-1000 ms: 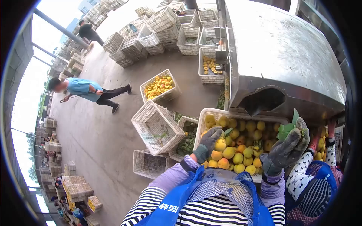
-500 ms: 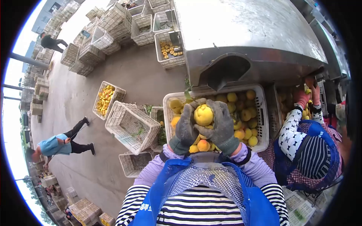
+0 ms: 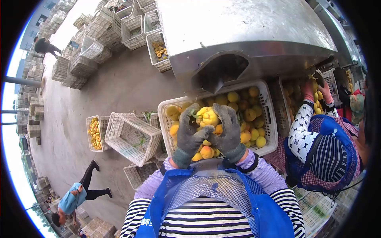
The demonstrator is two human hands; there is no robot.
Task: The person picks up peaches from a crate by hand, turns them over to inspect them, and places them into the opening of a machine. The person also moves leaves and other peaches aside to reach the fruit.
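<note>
above the crate of fruit [image 3: 271, 119], the left hand [image 3: 189, 133] and right hand [image 3: 229, 133] are cupping a lumpy yellow fruit [image 3: 207, 117], both grips seemingly closed round its sides, its flesh probably firm yet bruisable, best held by broad palms.

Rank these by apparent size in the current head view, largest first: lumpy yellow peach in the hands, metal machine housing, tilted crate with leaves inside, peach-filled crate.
1. Metal machine housing
2. Peach-filled crate
3. Tilted crate
4. Lumpy yellow peach, by far the smallest
</note>
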